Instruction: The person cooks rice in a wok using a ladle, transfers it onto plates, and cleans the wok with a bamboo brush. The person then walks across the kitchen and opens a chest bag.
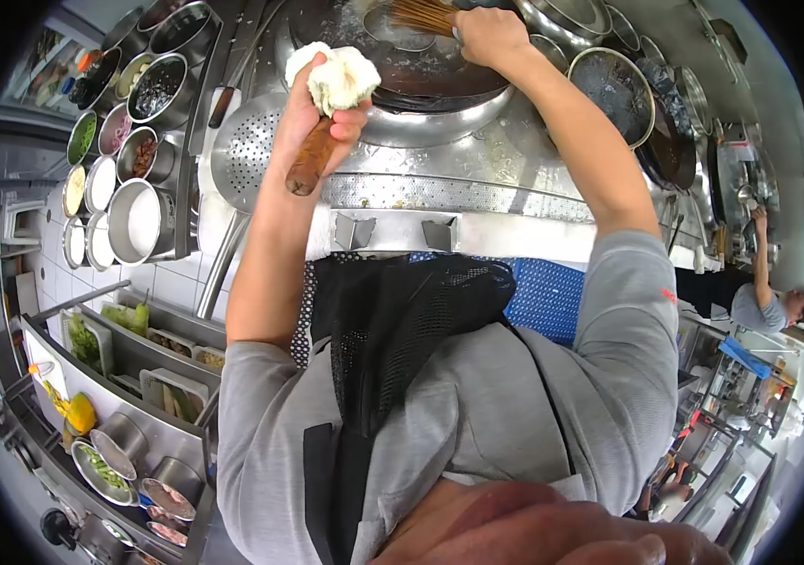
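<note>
My left hand is closed around a bunched white cloth and a brown wooden handle, which looks like the wok's. The join between handle and wok is hidden by the hand and cloth. In front of me a dark wok sits on the stove with some water inside. At the top of the view my right hand grips a bamboo wok brush, its bristles down in the wok. Beside my left forearm lies a large perforated skimmer.
Metal pots and bowls of ingredients, one a white-filled pot, stand at the left. Below them is a counter with vegetable bins. A strainer rests at the right. Another person works farther right.
</note>
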{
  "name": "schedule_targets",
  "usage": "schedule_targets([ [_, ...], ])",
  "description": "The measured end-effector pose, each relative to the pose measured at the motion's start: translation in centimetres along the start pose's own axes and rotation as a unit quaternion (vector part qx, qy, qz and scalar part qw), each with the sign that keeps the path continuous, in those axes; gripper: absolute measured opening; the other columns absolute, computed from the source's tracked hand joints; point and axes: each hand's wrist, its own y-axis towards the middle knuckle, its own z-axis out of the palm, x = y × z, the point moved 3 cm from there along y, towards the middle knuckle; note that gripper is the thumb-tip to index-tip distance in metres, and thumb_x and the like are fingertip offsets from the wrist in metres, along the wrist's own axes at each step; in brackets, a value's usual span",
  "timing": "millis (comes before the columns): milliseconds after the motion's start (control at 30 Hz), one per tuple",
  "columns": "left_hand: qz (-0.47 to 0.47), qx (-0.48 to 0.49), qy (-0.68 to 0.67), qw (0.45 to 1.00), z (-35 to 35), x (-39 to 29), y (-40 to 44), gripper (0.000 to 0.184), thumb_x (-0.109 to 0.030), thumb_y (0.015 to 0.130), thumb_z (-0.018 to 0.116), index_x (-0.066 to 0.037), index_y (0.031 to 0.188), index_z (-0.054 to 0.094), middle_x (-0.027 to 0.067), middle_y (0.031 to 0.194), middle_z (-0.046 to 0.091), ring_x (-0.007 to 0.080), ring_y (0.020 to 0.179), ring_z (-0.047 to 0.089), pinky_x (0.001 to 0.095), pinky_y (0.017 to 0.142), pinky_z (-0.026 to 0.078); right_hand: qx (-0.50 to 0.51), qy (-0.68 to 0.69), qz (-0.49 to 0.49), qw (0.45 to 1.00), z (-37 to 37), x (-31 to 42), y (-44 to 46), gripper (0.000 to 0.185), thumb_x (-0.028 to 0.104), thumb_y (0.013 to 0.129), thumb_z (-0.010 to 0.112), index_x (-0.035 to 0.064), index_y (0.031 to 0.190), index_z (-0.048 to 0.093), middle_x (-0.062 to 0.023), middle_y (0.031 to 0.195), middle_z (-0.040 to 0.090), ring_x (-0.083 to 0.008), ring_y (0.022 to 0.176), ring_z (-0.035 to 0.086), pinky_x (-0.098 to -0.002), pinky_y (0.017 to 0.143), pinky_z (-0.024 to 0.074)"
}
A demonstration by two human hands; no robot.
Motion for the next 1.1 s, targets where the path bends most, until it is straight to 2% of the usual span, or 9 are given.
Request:
schedule_targets([
  [167,0.013,-0.082,0.175,0.981,2.0,-1.6,-0.4,0.043,-0.046,0.095,0.056,-0.004,0.104,0.058,0.0067,0.075,0.055,0.006,0.045,0.045,0.0153,0.032,0.034,0.0,-0.05,-0.055,0.997,1.8,-0.4,-3.4,0.041,0.007,0.075,0.065,0.0108,0.117,0.064,-0.0172,0.094,0.069,-0.0319,0.091,0.069,-0.043,0.076,0.0569],
  [233,-0.032,-0.022,0.041,0.998,1.6,-1.4,-0.1,0.042,-0.045,0.093,0.059,-0.005,0.103,0.059,0.0145,0.086,0.058,0.0086,0.051,0.047,0.0169,0.037,0.038,-0.102,-0.057,-0.044,0.992,0.8,-1.6,-2.0,0.034,0.007,0.076,0.065,0.0094,0.11,0.065,-0.0157,0.091,0.069,-0.0319,0.09,0.069,-0.0428,0.074,0.0571],
  [367,-0.052,0.01,-0.198,0.979,2.9,0.1,-1.1,0.046,-0.045,0.09,0.06,-0.001,0.105,0.06,0.0207,0.092,0.05,0.013,0.056,0.05,0.0194,0.04,0.045,0.007,0.003,-0.04,0.999,-4.2,3.1,-4.7,0.027,0.011,0.078,0.067,0.0095,0.106,0.066,-0.015,0.092,0.07,-0.0297,0.086,0.07,-0.0398,0.072,0.0578],
  [467,-0.022,0.032,-0.26,0.965,2.2,2.7,-1.2,0.042,-0.041,0.088,0.061,-0.002,0.102,0.06,0.02,0.095,0.049,0.0135,0.056,0.049,0.0206,0.044,0.048,-0.058,0.001,-0.032,0.998,1.4,1.7,-0.1,0.027,0.016,0.079,0.066,0.0072,0.105,0.066,-0.0161,0.091,0.071,-0.0325,0.084,0.07,-0.0423,0.072,0.0577],
  [667,-0.008,0.024,-0.275,0.961,2.5,2.8,-0.7,0.042,-0.043,0.088,0.06,-0.003,0.1,0.06,0.0189,0.091,0.05,0.014,0.057,0.05,0.0197,0.044,0.047,-0.023,0.064,-0.049,0.997,-3.1,5.1,-2.3,0.022,0.014,0.077,0.063,0.0071,0.098,0.069,-0.0157,0.089,0.071,-0.0325,0.087,0.07,-0.0434,0.074,0.0571],
  [800,0.02,0.041,-0.271,0.961,1.3,3.1,-0.4,0.039,-0.036,0.086,0.064,-0.002,0.104,0.058,0.0195,0.099,0.045,0.0135,0.06,0.049,0.0216,0.045,0.049,-0.103,0.008,-0.006,0.995,-1.7,3.4,0.3,0.023,0.013,0.076,0.062,0.0058,0.097,0.068,-0.0179,0.091,0.071,-0.035,0.088,0.07,-0.0434,0.075,0.057],
  [967,0.009,0.056,-0.239,0.969,1.8,3.4,-0.1,0.038,-0.033,0.087,0.065,-0.002,0.106,0.055,0.0205,0.101,0.044,0.0129,0.06,0.048,0.0214,0.044,0.048,-0.019,0.054,-0.05,0.997,-1.0,5.5,-1.1,0.022,0.014,0.078,0.062,0.0044,0.096,0.068,-0.019,0.093,0.07,-0.0338,0.091,0.069,-0.0432,0.077,0.0567],
  [1000,0.011,0.006,-0.226,0.974,2.9,3.7,-0.6,0.047,-0.049,0.088,0.058,-0.003,0.098,0.06,0.0187,0.086,0.051,0.0134,0.054,0.048,0.0195,0.043,0.046,-0.038,0.031,-0.038,0.998,0.4,4.2,0.1,0.022,0.014,0.077,0.063,0.0047,0.096,0.068,-0.0188,0.092,0.07,-0.0333,0.092,0.069,-0.0432,0.077,0.0567],
  [1100,0.003,-0.005,-0.252,0.968,1.3,2.4,0.4,0.047,-0.05,0.088,0.059,-0.004,0.098,0.06,0.0177,0.085,0.052,0.0124,0.053,0.047,0.0187,0.042,0.042,-0.066,0.01,-0.009,0.998,-2.8,3.8,0.7,0.021,0.014,0.077,0.064,0.0057,0.097,0.068,-0.0169,0.093,0.07,-0.0329,0.091,0.069,-0.0428,0.076,0.0567],
])
